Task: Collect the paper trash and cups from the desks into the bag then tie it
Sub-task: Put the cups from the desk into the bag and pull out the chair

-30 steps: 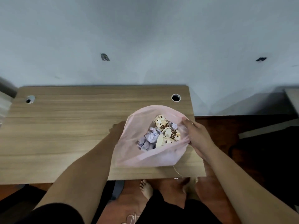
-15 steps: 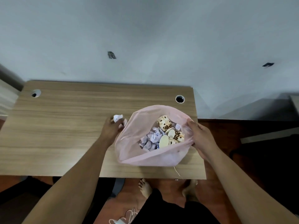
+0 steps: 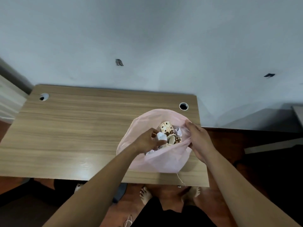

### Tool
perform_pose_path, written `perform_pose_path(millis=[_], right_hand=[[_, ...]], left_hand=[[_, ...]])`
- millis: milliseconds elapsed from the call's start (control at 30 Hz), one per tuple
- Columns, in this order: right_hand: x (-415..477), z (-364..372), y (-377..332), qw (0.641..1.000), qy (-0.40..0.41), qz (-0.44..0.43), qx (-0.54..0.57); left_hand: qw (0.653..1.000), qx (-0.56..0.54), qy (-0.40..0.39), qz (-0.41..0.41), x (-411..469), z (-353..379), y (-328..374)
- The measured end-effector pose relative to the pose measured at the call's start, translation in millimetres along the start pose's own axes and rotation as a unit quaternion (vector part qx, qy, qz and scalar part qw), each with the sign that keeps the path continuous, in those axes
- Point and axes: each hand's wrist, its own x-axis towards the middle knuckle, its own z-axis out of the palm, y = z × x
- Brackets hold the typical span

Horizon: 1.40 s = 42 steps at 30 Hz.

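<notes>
A: Half a second ago the left hand (image 3: 146, 141) was out on the wooden desk (image 3: 73, 128), just left of the pink bag (image 3: 164, 161), picking up a scrap. Now it has swung right and sits over the bag's open mouth.

B: What does it carry?

A: A crumpled white paper wad (image 3: 161, 137), pinched between thumb and fingertips. The fingers are closed on it; the wad pokes out on the right side of the hand, directly above the trash already inside.

B: And the bag itself?

A: Thin, translucent pink plastic, slumped on the desk's front right part, near the right-hand cable hole (image 3: 183, 106). Its mouth gapes upward. Inside lie cream paper cups (image 3: 167, 128) with brown spots, tipped on their sides, plus more crumpled pale paper (image 3: 178, 131) beside them and under the left hand.

B: The right hand (image 3: 199, 141)?

A: It grips the bag's right rim, fingers curled over the plastic and holding the mouth open. The bag's opening lies between the two hands, the left one over it, the right one at its edge.

B: Anything loose?

A: A thin string (image 3: 180, 179) trails from the bag's lower right toward the desk's front edge.
</notes>
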Motion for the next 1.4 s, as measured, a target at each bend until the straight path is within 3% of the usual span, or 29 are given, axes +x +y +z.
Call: perform_pose_path(millis=[100,167,200,267,333,367,467,500,567,667,1000,1233,1400], right_hand=[[1,5,3,1.000,-0.004,0.000,0.012],[1,9,5,1.000,-0.005,0.005,0.019],[2,11,6,1.000,-0.004,0.009,0.026],[3,15,8,0.999,-0.002,0.017,0.043],[4,21,7,0.999,-0.005,0.021,0.047],[4,25,7,0.999,-0.004,0.022,0.046],[1,37,3,0.999,-0.013,0.032,0.041],[-1,41,2,0.998,-0.022,0.033,0.038],[-2,48,-1,0.998,-0.037,0.032,0.033],[-2,57,-9,0.998,-0.045,0.030,0.032],[1,106,-42,0.996,-0.092,-0.008,0.002],[-3,155,-38,0.987,-0.153,-0.006,-0.057],[-7,170,-19,0.982,-0.152,0.026,-0.108]], left_hand=[[0.993,0.105,0.051,0.036,-5,1,4],[0.981,0.096,0.122,0.116,-12,-7,7],[0.964,0.088,0.178,0.175,-16,-14,7],[0.896,0.124,0.335,0.264,-20,-30,-4],[0.851,0.164,0.449,0.218,-24,-46,-24],[0.858,0.172,0.461,0.147,-25,-54,-37],[0.928,0.171,0.323,-0.069,-32,-66,-74],[0.946,0.150,0.275,-0.083,-37,-68,-84],[0.958,0.068,0.273,-0.055,-47,-71,-95],[0.935,-0.043,0.351,-0.039,-65,-83,-94],[0.868,-0.116,0.483,-0.017,-139,-189,-52],[0.846,-0.149,0.511,-0.019,-156,-236,-81],[0.850,-0.161,0.500,-0.041,-157,-232,-115]])
